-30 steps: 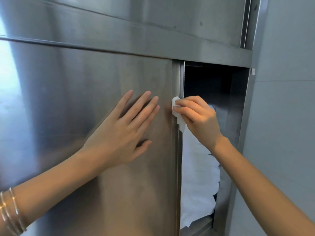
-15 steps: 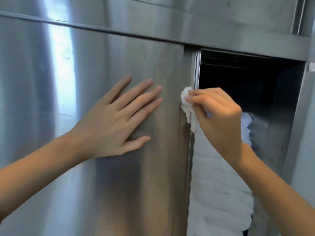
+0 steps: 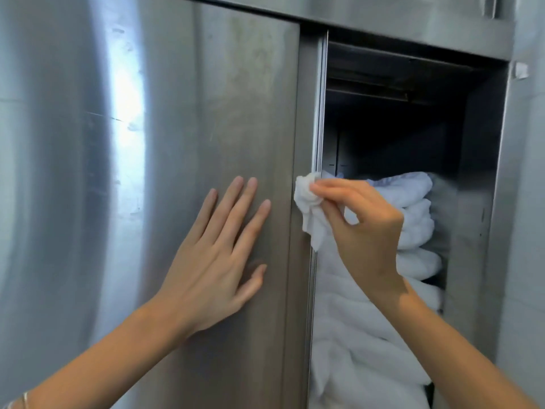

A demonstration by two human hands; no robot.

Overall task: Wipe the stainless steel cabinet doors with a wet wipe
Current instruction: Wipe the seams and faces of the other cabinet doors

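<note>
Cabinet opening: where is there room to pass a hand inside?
Only the dark gap above the stacked white linens, under the top rail. Below, linens fill it; the right hand and wipe crowd the door edge.

Pale wall (image 3: 528,219) at right, stacked white towels (image 3: 413,228), dim recess (image 3: 395,137)

The left hand (image 3: 218,261) lies flat, fingers straight, on the stainless steel cabinet door (image 3: 182,119). Just beside it, at the door's right edge, the right hand (image 3: 362,231) pinches a bunched white wet wipe (image 3: 308,208) against the steel. Behind that edge, folded white towels (image 3: 413,208) are stacked in the open cabinet.
</note>
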